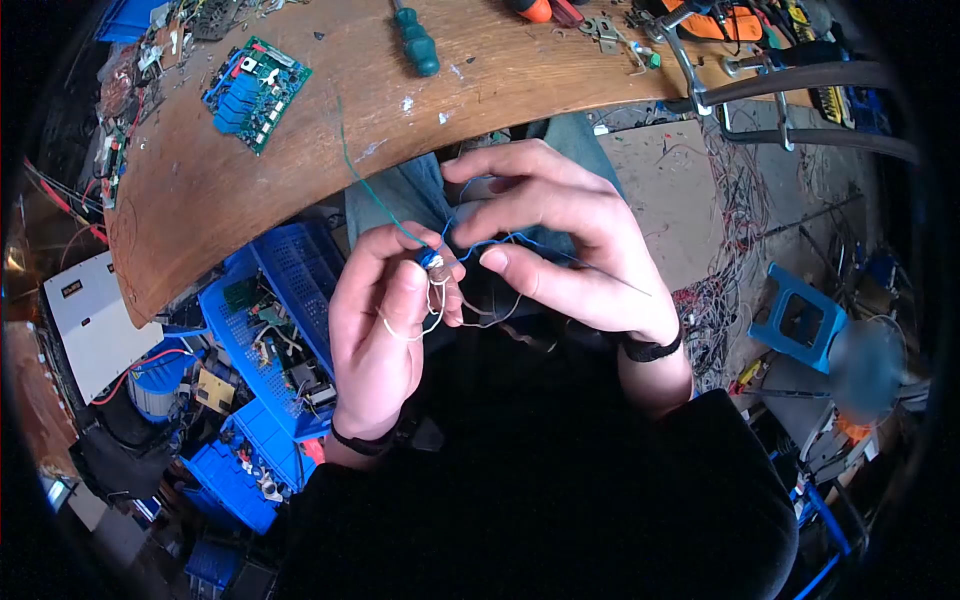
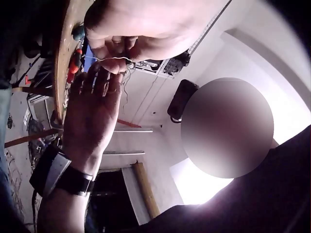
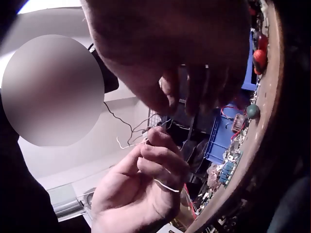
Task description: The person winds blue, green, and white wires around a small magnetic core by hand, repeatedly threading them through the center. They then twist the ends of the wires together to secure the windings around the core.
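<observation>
In the head view the left hand [image 1: 377, 310] pinches a small bundle [image 1: 431, 260] wrapped in blue and white, with thumb and fingertips round it. From the bundle a green wire [image 1: 365, 185] runs up over the bench edge, and white wire [image 1: 405, 338] loops below. Beside it the right hand [image 1: 570, 235] has its fingers spread and slightly bent around blue wires [image 1: 500, 240]; whether it touches them I cannot tell. The right wrist view shows the left hand [image 3: 146, 184] gripping the wires from below, the right hand [image 3: 175, 53] dark above it.
A wooden bench [image 1: 300, 190] curves ahead, bearing a green circuit board [image 1: 265, 95], a green-handled screwdriver [image 1: 416, 45] and a metal clamp [image 1: 687, 70]. Blue crates [image 1: 240, 470] with parts stand at the lower left. A blue stool [image 1: 798, 318] and tangled wires [image 1: 735, 200] lie on the right.
</observation>
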Demonstrator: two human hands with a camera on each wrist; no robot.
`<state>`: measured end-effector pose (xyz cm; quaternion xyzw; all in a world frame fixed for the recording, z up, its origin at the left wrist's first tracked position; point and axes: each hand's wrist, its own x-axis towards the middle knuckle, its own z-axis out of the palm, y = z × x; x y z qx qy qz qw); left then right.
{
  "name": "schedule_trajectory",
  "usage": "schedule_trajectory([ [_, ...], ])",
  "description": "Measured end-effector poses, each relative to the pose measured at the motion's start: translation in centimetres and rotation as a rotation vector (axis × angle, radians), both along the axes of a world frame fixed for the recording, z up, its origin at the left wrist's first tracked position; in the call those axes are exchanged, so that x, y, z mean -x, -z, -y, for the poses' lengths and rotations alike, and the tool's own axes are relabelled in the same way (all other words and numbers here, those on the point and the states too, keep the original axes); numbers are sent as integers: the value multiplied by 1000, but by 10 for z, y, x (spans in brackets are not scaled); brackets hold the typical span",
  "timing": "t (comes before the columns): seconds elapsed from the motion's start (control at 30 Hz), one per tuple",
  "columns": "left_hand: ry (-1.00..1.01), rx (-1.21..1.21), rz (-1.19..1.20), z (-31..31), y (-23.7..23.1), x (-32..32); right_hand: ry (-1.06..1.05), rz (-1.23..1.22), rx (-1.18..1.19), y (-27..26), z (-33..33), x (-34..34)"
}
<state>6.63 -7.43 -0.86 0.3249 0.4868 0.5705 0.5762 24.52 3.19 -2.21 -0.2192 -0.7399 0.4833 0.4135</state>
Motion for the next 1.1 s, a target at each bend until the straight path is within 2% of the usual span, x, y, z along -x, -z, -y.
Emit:
schedule_trajectory([
  [0.07,45,-28,197,0,6,8,-65,25,-18,0,-2,-5],
  [0.1,44,-29,196,-1,5,10,-68,-2,30,2,-4,-8],
  [0.17,18,77,470,-3,1,14,3,-59,158,6,-9,-16],
  [0.2,17,75,469,-4,-1,14,57,-108,250,9,-10,-19],
  [0.27,-19,76,183,-5,-2,14,381,-425,488,11,-8,-14],
  [0.3,-66,-18,46,-7,2,13,486,-423,404,7,-8,-15],
  [0.33,-67,-20,46,-7,3,13,588,-419,317,0,-9,-18],
  [0.4,-124,-106,-457,-4,4,12,515,-370,164,-10,-2,-27],
  [0.47,-112,-89,-465,-4,3,8,304,-103,-37,-21,5,-26],
  [0.53,-75,-70,-370,-4,4,5,139,17,-91,-17,10,-9],
  [0.67,-25,-40,-165,-1,4,3,104,120,-132,-5,14,8],
  [0.93,86,29,132,-1,7,10,58,80,-121,-9,12,10],
  [1.0,56,1,296,1,10,10,57,43,-109,-5,13,11],
  [1.07,43,-15,204,-1,5,3,-11,-1,78,-1,15,10],
  [1.1,30,-32,112,-1,3,0,-12,-1,79,-1,16,10],
])
